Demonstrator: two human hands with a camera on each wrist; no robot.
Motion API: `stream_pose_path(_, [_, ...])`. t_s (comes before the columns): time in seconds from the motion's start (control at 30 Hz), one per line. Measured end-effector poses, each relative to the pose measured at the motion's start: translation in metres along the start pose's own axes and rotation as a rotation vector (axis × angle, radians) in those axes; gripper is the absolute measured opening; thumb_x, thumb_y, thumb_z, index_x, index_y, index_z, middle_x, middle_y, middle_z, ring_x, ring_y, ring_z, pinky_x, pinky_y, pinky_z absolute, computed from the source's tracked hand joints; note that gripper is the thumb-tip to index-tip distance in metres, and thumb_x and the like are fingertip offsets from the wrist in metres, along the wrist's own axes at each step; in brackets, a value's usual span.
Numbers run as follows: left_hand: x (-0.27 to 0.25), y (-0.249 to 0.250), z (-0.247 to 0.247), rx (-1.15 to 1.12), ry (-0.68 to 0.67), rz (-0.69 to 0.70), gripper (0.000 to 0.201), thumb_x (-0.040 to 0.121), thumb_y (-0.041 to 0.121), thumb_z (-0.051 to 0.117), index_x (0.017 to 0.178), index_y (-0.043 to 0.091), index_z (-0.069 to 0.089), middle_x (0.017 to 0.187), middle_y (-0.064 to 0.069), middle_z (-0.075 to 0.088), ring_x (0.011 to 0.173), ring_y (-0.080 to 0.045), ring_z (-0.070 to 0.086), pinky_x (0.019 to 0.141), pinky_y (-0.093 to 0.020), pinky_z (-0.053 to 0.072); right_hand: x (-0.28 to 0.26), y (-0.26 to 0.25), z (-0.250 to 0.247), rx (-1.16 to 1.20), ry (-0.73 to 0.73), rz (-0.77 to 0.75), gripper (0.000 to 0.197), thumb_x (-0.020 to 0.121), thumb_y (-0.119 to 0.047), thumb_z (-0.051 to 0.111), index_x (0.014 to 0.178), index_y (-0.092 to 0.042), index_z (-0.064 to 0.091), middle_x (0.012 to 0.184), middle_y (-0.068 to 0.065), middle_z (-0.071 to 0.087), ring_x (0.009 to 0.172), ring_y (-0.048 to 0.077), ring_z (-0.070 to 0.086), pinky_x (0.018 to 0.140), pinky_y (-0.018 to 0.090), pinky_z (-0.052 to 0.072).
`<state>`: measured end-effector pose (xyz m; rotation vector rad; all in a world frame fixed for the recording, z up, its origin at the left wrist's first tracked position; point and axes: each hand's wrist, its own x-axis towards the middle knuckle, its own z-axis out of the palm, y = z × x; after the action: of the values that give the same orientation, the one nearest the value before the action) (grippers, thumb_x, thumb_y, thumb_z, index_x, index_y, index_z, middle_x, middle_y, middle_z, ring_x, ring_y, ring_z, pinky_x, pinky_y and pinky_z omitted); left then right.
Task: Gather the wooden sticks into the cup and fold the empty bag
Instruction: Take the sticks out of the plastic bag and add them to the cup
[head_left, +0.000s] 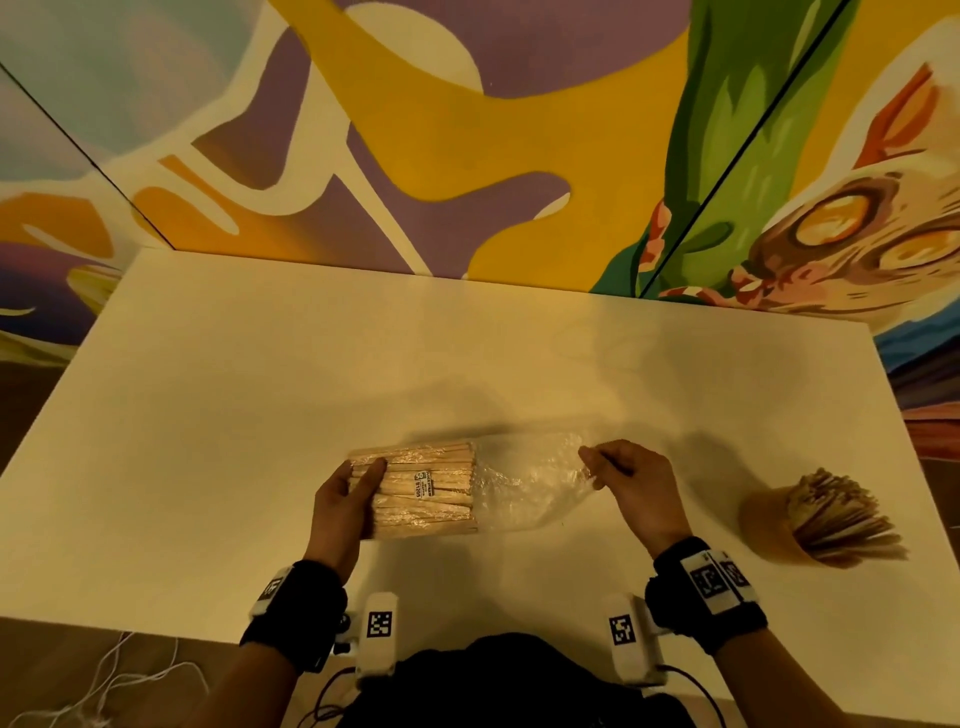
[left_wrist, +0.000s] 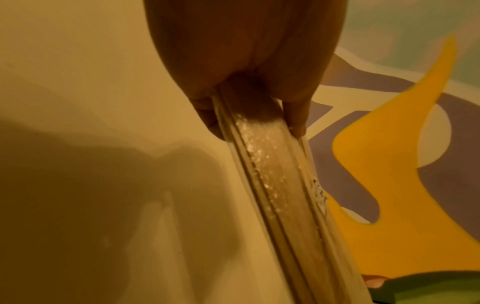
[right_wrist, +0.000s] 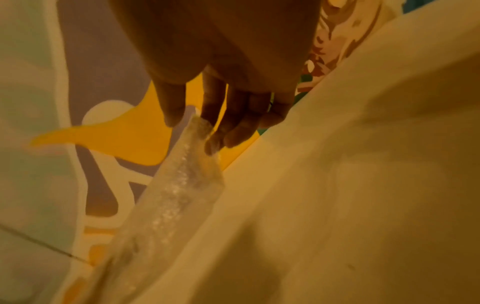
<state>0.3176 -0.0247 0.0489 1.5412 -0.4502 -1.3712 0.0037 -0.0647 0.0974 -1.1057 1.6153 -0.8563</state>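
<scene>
A clear plastic bag (head_left: 524, 480) lies across the white table (head_left: 260, 395); its left half holds a bundle of wooden sticks (head_left: 426, 491) with a small white label. My left hand (head_left: 353, 493) grips the bundle's left end through the plastic; the left wrist view shows the sticks (left_wrist: 280, 185) running out between thumb and fingers. My right hand (head_left: 605, 470) pinches the empty right end of the bag, seen stretched from the fingertips (right_wrist: 213, 144) as clear bag film (right_wrist: 182, 185) in the right wrist view. A brown cup (head_left: 779, 530) full of sticks stands at the right.
A painted wall (head_left: 467, 130) rises just behind the table's far edge. White cords (head_left: 104, 686) lie on the floor at the lower left. Wrist-camera mounts (head_left: 379, 634) and cables sit near the table's front edge.
</scene>
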Motion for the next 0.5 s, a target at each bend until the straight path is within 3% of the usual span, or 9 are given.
stream_pose_path(0.03, [0.000,0.001,0.000,-0.003,0.003,0.003,0.014,0.093,0.021,0.062,0.101,0.009,0.065,0.092,-0.013,0.073,0.079,-0.026,0.070,0.075,-0.039,0.056,-0.001,-0.001,-0.001,0.053,-0.018,0.020,0.010,0.082,-0.012,0.075,0.088,-0.008,0.069,0.076,0.009,0.072,0.061,0.007,0.064,0.062,0.012,0.048])
stream_pose_path(0.1, [0.001,0.003,0.001,-0.013,0.010,0.004,0.013,0.094,0.021,0.060,0.101,0.010,0.065,0.090,-0.010,0.074,0.077,-0.022,0.071,0.070,-0.036,0.056,-0.002,0.000,-0.003,0.103,-0.037,0.059,0.032,0.076,-0.006,0.080,0.103,-0.011,0.064,0.089,0.005,0.072,0.073,0.012,0.068,0.067,0.015,0.050])
stream_pose_path(0.2, [0.002,0.005,0.002,-0.037,0.016,0.000,0.015,0.095,0.020,0.059,0.104,0.009,0.063,0.092,-0.012,0.073,0.074,-0.021,0.071,0.064,-0.032,0.058,-0.005,0.001,-0.003,0.129,-0.061,0.081,0.035,0.071,-0.001,0.081,0.100,-0.008,0.063,0.091,0.008,0.070,0.078,0.021,0.068,0.070,0.023,0.051])
stream_pose_path(0.33, [0.003,0.008,0.001,-0.042,0.025,-0.001,0.014,0.096,0.019,0.058,0.103,0.010,0.064,0.093,-0.013,0.073,0.075,-0.021,0.071,0.063,-0.032,0.059,-0.006,0.002,0.000,0.155,-0.019,0.072,0.037,0.069,0.005,0.081,0.100,-0.006,0.064,0.092,0.015,0.067,0.070,0.026,0.064,0.062,0.019,0.052])
stream_pose_path(0.5, [0.003,0.010,0.000,-0.007,0.023,0.018,0.013,0.095,0.020,0.059,0.101,0.011,0.065,0.093,-0.013,0.074,0.076,-0.023,0.072,0.064,-0.033,0.058,-0.005,-0.007,0.000,0.198,0.094,-0.006,0.037,0.070,0.009,0.078,0.099,-0.009,0.062,0.095,0.005,0.063,0.059,0.011,0.061,0.062,0.013,0.051])
